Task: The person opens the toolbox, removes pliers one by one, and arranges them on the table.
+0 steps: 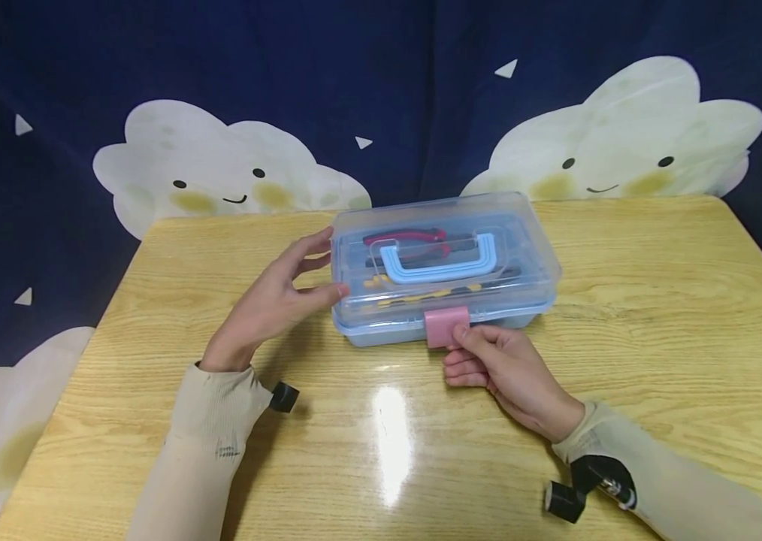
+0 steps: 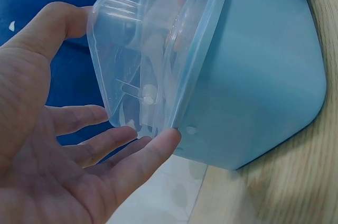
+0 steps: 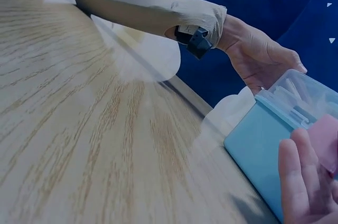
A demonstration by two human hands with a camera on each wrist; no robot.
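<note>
Your box (image 1: pixel 388 336) sits at the centre of the head view, on the far half of the table (image 1: pixel 658 323). It is rectangular with rounded corners: a smooth, pale-blue plastic base under a clear, glossy lid (image 1: pixel 531 233) seated along the rim. A blue handle (image 1: pixel 442 271) with lengthwise ridges lies on the lid's top, and 1 pink latch (image 1: pixel 439 321), flat and smooth, covers the front edge. Through the lid you can see red-handled pliers (image 1: pixel 401 236) and, nearer the front, yellow-and-black tools (image 1: pixel 421 295).

The table has yellowish wood grain and a shiny finish, with a bright glare at lower centre. Behind it, your dark-blue curtain (image 1: pixel 415 52) carries pale clouds (image 1: pixel 645 128) with faces and small white triangles.

No brand can be read on the box; the small dark marks on your beige left sleeve (image 1: pixel 208 428) are illegible at this size.

Your left hand (image 1: pixel 269 300), left of centre, is spread wide around the box's left end, with thumb and fingertips touching it. Your right hand (image 1: pixel 519 376), right of centre and below the box, pinches the latch's lower right corner, its thumb on the front face and its other fingers bent below.
</note>
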